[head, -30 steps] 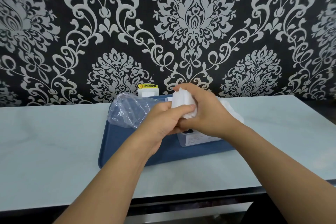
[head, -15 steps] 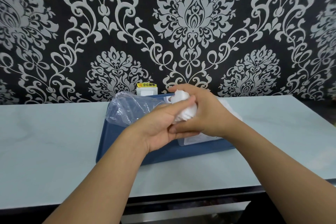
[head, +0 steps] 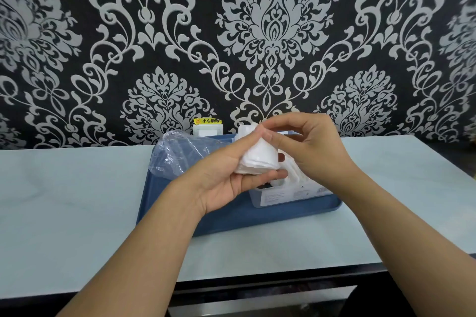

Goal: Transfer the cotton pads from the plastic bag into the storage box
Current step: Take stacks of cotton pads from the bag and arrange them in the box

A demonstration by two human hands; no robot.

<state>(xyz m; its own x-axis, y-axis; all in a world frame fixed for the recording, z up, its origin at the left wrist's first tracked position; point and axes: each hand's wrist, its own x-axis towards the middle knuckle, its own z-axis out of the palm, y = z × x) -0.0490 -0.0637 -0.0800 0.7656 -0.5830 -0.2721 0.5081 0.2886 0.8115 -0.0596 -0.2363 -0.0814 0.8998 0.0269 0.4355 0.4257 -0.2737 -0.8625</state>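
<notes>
- Cotton pads (head: 258,158), a white stack, are sitting at the centre of the frame, gripped in the left hand (head: 231,175), whose thumb and fingers are curling around the stack's sides.
- Right hand (head: 313,148) is hovering just right of the stack, pinching its upper edge between thumb and forefinger.
- Storage box (head: 291,192), pale and translucent, is lying directly below the stack, partly hidden by both hands, so the coming move probably runs downward.
- Stack's long axis is running roughly upright, tilting slightly toward the upper left.
- Plastic bag (head: 180,154), clear and crumpled, is resting left of centre, just beside the left hand, on a blue tray (head: 231,221).
- Tray is sitting on the pale worktop (head: 64,201), and the box is standing on its right half.
- Both hands are equally near the box; I cannot tell whether its lid is open.
</notes>
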